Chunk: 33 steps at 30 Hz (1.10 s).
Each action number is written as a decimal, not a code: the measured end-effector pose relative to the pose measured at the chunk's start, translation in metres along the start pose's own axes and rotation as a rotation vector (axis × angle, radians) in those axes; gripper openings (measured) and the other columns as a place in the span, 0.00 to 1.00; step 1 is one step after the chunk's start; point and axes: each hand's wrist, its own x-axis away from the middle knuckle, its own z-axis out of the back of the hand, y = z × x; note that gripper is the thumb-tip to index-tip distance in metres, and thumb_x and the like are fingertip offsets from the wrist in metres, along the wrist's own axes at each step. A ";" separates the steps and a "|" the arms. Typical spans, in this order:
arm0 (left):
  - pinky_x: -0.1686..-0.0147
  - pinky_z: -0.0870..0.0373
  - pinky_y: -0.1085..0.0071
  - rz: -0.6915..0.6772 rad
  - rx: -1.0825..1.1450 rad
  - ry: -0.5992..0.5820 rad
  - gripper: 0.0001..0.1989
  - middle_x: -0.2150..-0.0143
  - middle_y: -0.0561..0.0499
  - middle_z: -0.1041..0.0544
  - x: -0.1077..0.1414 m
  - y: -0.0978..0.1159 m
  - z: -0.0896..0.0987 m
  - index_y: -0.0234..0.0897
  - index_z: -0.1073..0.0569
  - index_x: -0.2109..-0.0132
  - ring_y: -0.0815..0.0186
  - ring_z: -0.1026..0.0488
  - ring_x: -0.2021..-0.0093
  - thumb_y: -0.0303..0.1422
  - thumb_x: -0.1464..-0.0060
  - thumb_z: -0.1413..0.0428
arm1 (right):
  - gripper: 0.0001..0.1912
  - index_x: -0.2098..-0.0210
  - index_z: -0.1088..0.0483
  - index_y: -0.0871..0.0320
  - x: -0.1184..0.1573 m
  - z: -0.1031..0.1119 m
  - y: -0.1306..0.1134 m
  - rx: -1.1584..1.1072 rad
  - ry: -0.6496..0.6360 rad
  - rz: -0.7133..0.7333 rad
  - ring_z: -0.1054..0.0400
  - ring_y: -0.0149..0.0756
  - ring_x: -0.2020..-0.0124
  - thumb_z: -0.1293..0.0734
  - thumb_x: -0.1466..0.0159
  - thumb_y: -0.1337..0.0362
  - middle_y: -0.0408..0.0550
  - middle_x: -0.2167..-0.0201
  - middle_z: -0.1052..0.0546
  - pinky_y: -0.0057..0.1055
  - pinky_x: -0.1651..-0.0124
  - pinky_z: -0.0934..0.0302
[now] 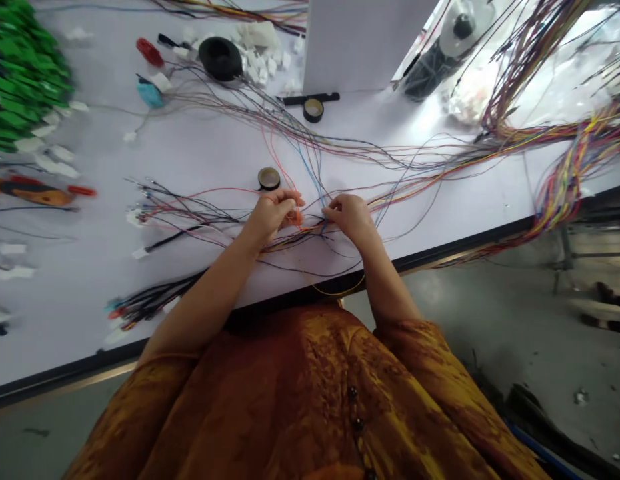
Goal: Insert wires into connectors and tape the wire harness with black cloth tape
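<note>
My left hand (271, 217) is closed on orange wire (297, 217), which shows past the fingertips above the table. A little to its right, my right hand (351, 217) pinches a thin blue wire (323, 208) between thumb and finger. Beneath both hands runs a loose wire bundle (405, 193) of red, yellow and dark strands. Left of my left hand, its wire ends (145, 200) fan out over the white table. Just behind that hand lies a roll of black tape (269, 178).
Farther back are another tape roll (313, 110), a black strip (335, 97), a large black roll (221, 59) and white connectors (260, 57). Green connectors (27, 73) are heaped at left, near an orange-handled tool (35, 192). Thick wire bundles (565, 180) hang over the table's right edge.
</note>
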 end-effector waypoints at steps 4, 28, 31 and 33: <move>0.78 0.26 0.74 0.047 -0.026 -0.061 0.07 0.64 0.48 0.19 -0.003 0.000 0.001 0.30 0.25 0.60 0.72 0.26 0.80 0.22 0.48 0.43 | 0.08 0.76 0.32 0.57 -0.008 -0.006 -0.012 -0.115 -0.030 0.065 0.36 0.31 0.74 0.31 0.43 0.72 0.41 0.79 0.32 0.30 0.67 0.40; 0.86 0.42 0.76 -0.105 -0.026 0.010 0.10 0.73 0.59 0.24 -0.022 0.002 -0.017 0.38 0.34 0.66 0.77 0.39 0.87 0.19 0.48 0.45 | 0.08 0.67 0.45 0.51 -0.005 -0.026 -0.007 -0.678 0.004 -0.010 0.42 0.24 0.86 0.39 0.33 0.65 0.34 0.80 0.31 0.24 0.82 0.48; 0.86 0.42 0.76 -0.181 0.116 0.094 0.07 0.73 0.60 0.28 -0.026 0.010 -0.010 0.39 0.31 0.62 0.78 0.40 0.86 0.22 0.44 0.44 | 0.08 0.65 0.44 0.51 0.000 -0.033 -0.004 -0.630 0.070 0.015 0.45 0.26 0.86 0.39 0.32 0.60 0.31 0.85 0.37 0.26 0.81 0.48; 0.85 0.42 0.78 -0.212 0.208 0.116 0.04 0.74 0.59 0.30 -0.029 0.020 -0.002 0.38 0.29 0.62 0.79 0.39 0.84 0.26 0.42 0.42 | 0.07 0.64 0.40 0.52 0.001 -0.035 -0.003 -0.599 0.091 0.025 0.45 0.28 0.86 0.39 0.32 0.57 0.32 0.86 0.38 0.27 0.80 0.48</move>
